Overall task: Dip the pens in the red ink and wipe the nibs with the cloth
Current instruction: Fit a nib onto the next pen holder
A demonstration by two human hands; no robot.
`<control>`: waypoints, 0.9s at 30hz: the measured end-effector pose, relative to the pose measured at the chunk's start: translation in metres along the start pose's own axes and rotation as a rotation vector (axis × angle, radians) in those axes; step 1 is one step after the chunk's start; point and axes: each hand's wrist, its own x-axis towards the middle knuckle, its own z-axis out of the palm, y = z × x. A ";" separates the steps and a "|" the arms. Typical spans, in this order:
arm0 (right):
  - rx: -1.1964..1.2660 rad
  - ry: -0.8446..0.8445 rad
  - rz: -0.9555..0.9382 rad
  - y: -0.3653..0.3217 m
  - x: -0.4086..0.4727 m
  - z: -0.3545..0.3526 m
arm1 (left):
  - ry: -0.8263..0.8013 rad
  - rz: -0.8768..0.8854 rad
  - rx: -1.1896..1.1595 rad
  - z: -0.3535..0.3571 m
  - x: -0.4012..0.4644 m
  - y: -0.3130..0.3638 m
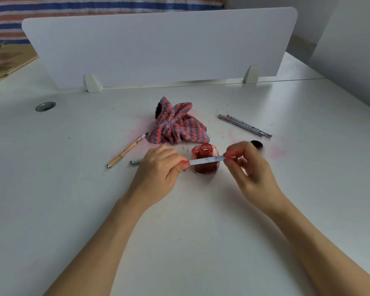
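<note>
Left hand [160,167] and right hand [247,160] pinching opposite ends of light-blue pen [205,161] held level in front of open red ink bottle [205,159] on white tabletop [73,189], striped cloth [176,124] bunched behind bottle, two grey pens [245,125] at right, tan pen [127,149] at left

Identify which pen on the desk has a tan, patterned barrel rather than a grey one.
The tan pen lying alone left of the striped cloth. The two grey pens lie side by side right of the cloth, and the pale pen is held in both hands.
</note>
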 end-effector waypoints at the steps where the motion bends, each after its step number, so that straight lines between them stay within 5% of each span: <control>1: 0.044 -0.018 0.023 0.000 0.000 0.001 | -0.001 0.005 0.012 -0.001 0.000 0.000; 8: -0.006 0.065 0.153 0.006 0.000 0.004 | -0.043 0.032 0.039 0.004 0.000 0.005; 14: 0.022 -0.049 0.148 0.002 -0.001 0.002 | -0.041 0.011 0.053 0.000 -0.001 0.002; 27: 0.051 0.103 0.303 0.003 0.003 0.006 | -0.052 0.017 0.062 0.003 -0.001 0.003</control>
